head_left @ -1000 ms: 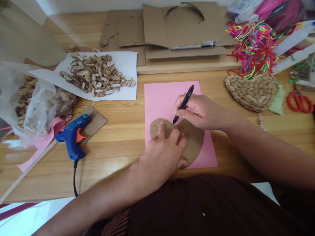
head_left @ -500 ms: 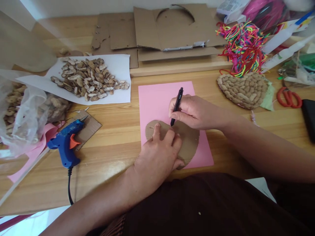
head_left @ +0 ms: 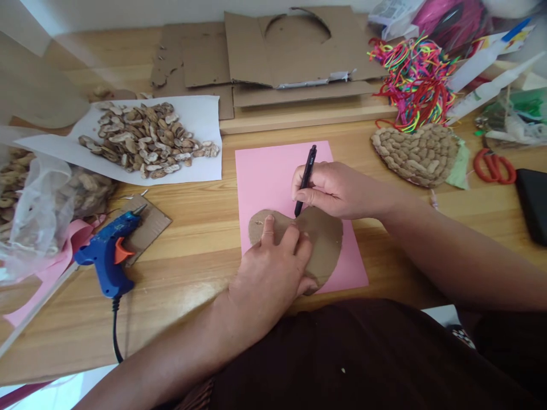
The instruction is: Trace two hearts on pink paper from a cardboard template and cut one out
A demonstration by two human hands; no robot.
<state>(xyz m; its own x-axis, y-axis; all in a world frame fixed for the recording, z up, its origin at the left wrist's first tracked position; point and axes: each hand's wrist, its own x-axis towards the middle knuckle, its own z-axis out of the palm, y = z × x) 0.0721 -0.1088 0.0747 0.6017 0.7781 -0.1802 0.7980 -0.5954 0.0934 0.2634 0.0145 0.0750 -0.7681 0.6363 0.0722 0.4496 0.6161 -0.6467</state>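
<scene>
A heart-shaped piece of brown cardboard (head_left: 327,245) lies flat on a sheet of pink paper (head_left: 280,173) in front of me. My left hand (head_left: 276,262) rests on the cardboard with its fingers spread, pressing it down. In my right hand (head_left: 327,188) is a black pen (head_left: 306,181), held upright between thumb and fingers. Its tip touches down at the notch along the heart's upper edge. Any line under the tip is too small to make out.
To the left lie a blue glue gun (head_left: 109,250) and peanut shells (head_left: 145,136) on white paper (head_left: 200,114). Cardboard sheets (head_left: 299,51) lie behind. On the right are a shell-covered heart (head_left: 416,154), colourful strings (head_left: 419,80), red-handled scissors (head_left: 493,166) and a black phone-like object (head_left: 532,199).
The view has shifted slightly, moving everything a little leftward. The pen tip stays near the notch, and my left hand keeps its place on the cardboard.
</scene>
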